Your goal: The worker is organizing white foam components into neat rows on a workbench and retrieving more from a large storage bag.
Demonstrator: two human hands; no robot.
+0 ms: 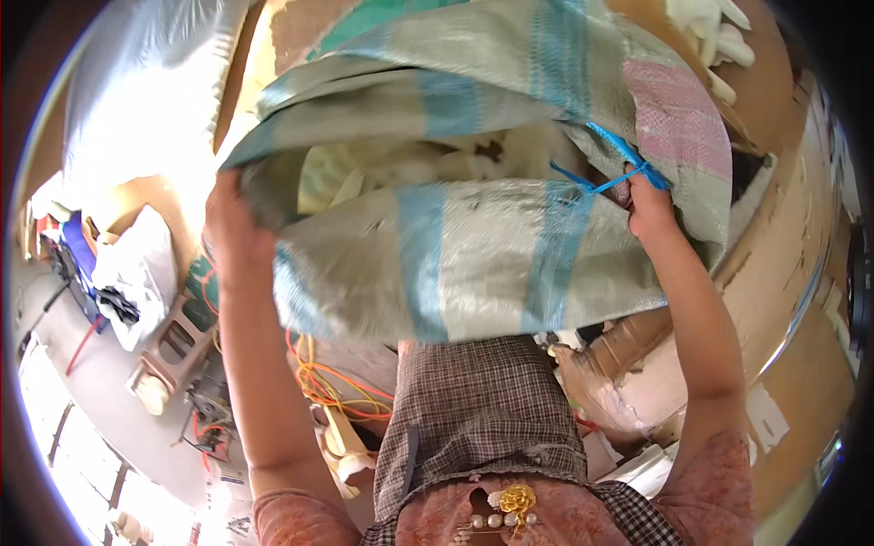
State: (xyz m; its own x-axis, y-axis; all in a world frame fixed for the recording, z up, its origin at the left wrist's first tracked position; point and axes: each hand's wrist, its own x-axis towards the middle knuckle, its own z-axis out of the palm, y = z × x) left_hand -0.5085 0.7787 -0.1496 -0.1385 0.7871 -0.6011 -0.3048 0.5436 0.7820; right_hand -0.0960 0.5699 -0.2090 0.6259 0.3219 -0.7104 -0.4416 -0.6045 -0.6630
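A large woven plastic sack (482,264), pale grey-green with blue stripes and a pink patch, is held up in front of me with its mouth spread wide. My left hand (240,218), slightly blurred, grips the left side of the rim. On the right side, my right hand (648,202) is closed on the rim beside a knotted blue tie (628,155). Pale cream-coloured pieces (437,162) show inside the sack, too shadowed to make out their kind. The sack's bottom is hidden.
At the left lie a white plastic bag (137,273) and a beige plastic stool-like piece (173,341). Orange and yellow cords (332,378) trail below the sack. Translucent sheeting (141,100) stands at the upper left, white molded pieces (710,36) at the upper right, and brown cardboard (774,264) at the right.
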